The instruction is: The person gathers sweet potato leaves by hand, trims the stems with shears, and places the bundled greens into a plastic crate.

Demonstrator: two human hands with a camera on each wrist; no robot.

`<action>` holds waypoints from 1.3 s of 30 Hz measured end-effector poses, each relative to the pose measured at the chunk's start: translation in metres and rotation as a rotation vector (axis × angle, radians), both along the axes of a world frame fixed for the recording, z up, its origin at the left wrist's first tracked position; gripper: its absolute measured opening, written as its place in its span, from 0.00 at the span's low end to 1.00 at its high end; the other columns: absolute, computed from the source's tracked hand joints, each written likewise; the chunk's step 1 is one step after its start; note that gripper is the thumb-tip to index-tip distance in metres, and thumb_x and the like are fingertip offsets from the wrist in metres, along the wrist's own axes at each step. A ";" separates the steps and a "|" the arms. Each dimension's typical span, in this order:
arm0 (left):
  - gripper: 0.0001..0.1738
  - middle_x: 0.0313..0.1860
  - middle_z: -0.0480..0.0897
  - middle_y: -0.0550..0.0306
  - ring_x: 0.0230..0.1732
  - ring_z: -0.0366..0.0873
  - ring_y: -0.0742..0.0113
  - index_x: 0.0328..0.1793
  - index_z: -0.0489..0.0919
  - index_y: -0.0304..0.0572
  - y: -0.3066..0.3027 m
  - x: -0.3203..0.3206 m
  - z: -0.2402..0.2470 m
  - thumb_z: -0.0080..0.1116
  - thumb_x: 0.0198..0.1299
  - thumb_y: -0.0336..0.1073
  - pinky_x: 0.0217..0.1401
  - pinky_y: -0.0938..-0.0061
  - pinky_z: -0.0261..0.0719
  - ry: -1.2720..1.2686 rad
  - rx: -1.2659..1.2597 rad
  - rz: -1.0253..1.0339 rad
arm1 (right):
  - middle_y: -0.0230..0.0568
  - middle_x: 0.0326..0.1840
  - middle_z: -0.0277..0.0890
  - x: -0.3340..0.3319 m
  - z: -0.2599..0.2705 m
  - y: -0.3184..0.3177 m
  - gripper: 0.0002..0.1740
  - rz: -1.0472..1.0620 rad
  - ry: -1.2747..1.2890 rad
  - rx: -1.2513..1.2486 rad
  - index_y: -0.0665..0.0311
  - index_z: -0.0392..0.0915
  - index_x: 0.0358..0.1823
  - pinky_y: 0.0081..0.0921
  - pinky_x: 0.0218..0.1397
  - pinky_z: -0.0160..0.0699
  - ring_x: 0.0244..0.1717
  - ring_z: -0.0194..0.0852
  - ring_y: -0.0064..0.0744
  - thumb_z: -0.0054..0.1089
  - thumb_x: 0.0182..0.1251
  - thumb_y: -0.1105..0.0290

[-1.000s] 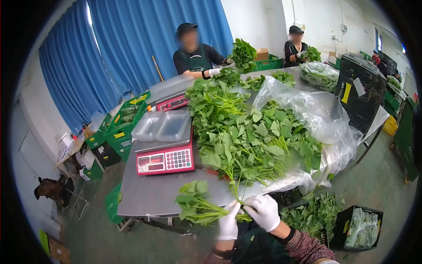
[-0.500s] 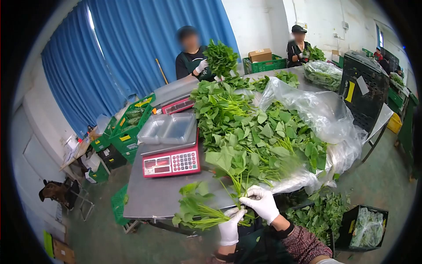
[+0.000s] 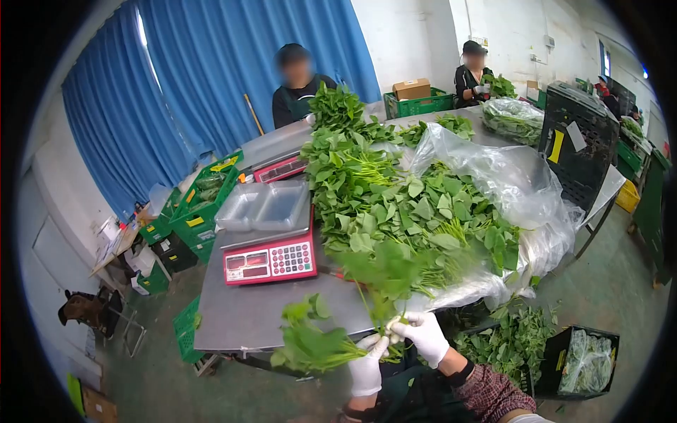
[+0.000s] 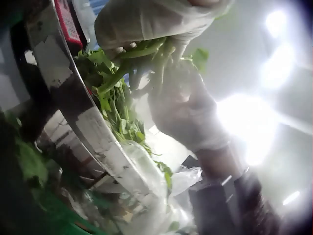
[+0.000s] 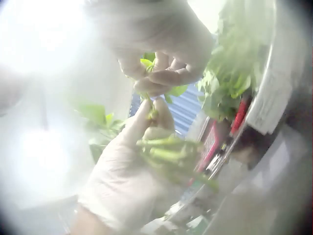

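In the head view my gloved left hand (image 3: pixel 367 371) grips a bunch of green leafy stems (image 3: pixel 317 349), the leaves spreading out to the left. Just to its right, my gloved right hand (image 3: pixel 425 337) pinches another leafy stem (image 3: pixel 381 307) whose blurred leaves stand up in front of the pile. Seen from the right wrist, the fingertips of both hands come together at a thin stem, and cut stem ends (image 5: pixel 168 152) stick out of the left hand (image 5: pixel 122 181). A large heap of leafy greens (image 3: pixel 423 211) lies on the metal table (image 3: pixel 261 317) beyond.
A red scale (image 3: pixel 270 262) carries clear plastic trays (image 3: pixel 262 206) at the left. Plastic sheeting (image 3: pixel 508 176) lies over the heap's right side. Below right stand loose greens (image 3: pixel 501 338) and a black crate (image 3: pixel 582 363). Two people (image 3: pixel 300 92) are across the table.
The upright leafy stem has shifted and its leaves are blurred by motion; both hands stay close together. The person opposite has lowered a raised bunch onto the heap.
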State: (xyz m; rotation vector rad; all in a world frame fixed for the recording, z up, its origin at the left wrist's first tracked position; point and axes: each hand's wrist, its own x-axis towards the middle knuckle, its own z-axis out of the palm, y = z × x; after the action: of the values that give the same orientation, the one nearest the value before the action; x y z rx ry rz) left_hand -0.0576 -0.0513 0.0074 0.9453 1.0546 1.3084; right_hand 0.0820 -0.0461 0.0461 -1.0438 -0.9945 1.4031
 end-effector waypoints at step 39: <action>0.12 0.26 0.75 0.56 0.23 0.67 0.72 0.41 0.78 0.28 -0.010 0.001 0.014 0.56 0.60 0.34 0.28 0.80 0.64 -0.448 -0.206 -0.447 | 0.35 0.26 0.70 0.051 0.051 -0.043 0.17 -1.198 0.255 0.774 0.62 0.72 0.23 0.22 0.35 0.66 0.29 0.66 0.24 0.43 0.69 0.64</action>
State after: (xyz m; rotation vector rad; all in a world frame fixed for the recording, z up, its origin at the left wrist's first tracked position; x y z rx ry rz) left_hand -0.0567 -0.0613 0.0210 0.6411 0.5732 0.9544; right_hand 0.1326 -0.0891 0.0967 -0.6129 -0.4483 0.1047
